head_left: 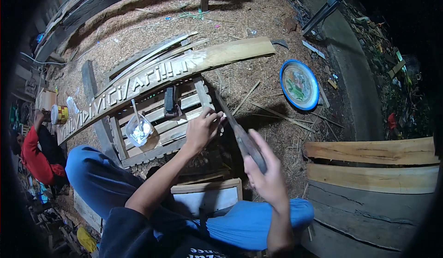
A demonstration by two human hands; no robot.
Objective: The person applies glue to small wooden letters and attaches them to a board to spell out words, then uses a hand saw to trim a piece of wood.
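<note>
My right hand grips the wooden handle of a large knife, its dark blade pointing away and to the left. Close to the blade, my left hand pinches a small pale piece, apparently wood. Beyond both hands a long curved wooden board with raised pale letters lies over a slatted pallet. On that pallet are a clear plastic tub of white paste with a stick in it, and a dark oblong block whose kind I cannot make out.
A blue-rimmed round tray lies on the shavings-covered ground at right. Wooden planks are at lower right. Thin wood strips are scattered near the knife. At far left sits a person in red by a yellow can.
</note>
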